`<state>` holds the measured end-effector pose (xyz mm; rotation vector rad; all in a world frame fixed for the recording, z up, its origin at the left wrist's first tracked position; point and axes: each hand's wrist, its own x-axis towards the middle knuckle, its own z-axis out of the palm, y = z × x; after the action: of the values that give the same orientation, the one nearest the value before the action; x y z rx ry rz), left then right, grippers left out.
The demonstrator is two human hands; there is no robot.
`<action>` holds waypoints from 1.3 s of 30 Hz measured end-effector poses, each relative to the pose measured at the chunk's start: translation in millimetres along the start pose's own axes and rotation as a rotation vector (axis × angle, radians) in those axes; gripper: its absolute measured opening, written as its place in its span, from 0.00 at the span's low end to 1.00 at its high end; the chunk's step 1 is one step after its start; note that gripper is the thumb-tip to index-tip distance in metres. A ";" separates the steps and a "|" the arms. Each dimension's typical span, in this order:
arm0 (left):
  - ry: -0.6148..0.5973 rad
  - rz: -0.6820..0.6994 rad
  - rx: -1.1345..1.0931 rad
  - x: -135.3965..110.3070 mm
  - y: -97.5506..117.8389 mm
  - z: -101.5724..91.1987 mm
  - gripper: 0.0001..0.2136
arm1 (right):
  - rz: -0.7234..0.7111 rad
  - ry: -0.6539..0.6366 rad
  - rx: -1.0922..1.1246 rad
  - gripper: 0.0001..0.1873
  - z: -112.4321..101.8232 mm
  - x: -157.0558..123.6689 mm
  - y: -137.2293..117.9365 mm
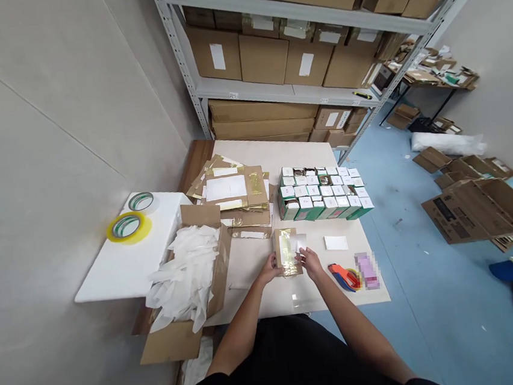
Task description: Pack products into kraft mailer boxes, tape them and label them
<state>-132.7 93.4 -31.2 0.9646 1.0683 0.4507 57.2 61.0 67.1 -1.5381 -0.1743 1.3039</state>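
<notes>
A small cardboard box [280, 238] with shiny tape across its top lies on the table in front of me. My left hand [270, 270] is closed around its left side near the lower corner. At the right edge, my right hand [309, 262] pinches a small pale label-like piece [301, 243] that partly overlaps the box top. Right of this hand lies a white pad of paper [336, 243]. An orange and blue tape dispenser [345, 277] is nearer the front edge, beside a blurred pink item [367, 270].
Flattened taped cardboard [256, 187] is piled behind the box. Small green-and-white boxes [322, 192] stand in rows at the back right. At left, an open carton [219, 275] overflows with white wrapping [190, 259]; tape rolls [126, 227] lie on a white block [105, 270]. Shelving [265, 90] stands behind.
</notes>
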 end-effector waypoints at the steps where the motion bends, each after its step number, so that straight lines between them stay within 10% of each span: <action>1: -0.025 -0.007 -0.015 -1.0 -2.0 5.8 0.55 | 0.007 0.004 0.005 0.21 -2.8 1.3 0.7; 9: 0.042 -0.066 0.142 -4.7 11.3 26.4 0.51 | 0.132 0.023 -0.015 0.22 -24.5 2.6 9.5; 15: 0.459 0.116 0.493 -12.8 41.9 32.4 0.13 | 0.265 0.033 -0.042 0.16 -22.0 0.9 22.3; 20: 0.229 0.044 0.559 -17.7 59.0 41.1 0.17 | 0.315 -0.004 -0.110 0.10 -18.5 2.6 28.1; 39: 0.356 -0.052 0.714 -18.9 61.9 57.7 0.09 | 0.376 0.035 -0.158 0.02 -16.6 8.3 32.1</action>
<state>-82.1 87.4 39.1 1.5129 1.6269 0.1921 57.9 42.8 34.8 -1.7859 0.0387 1.5845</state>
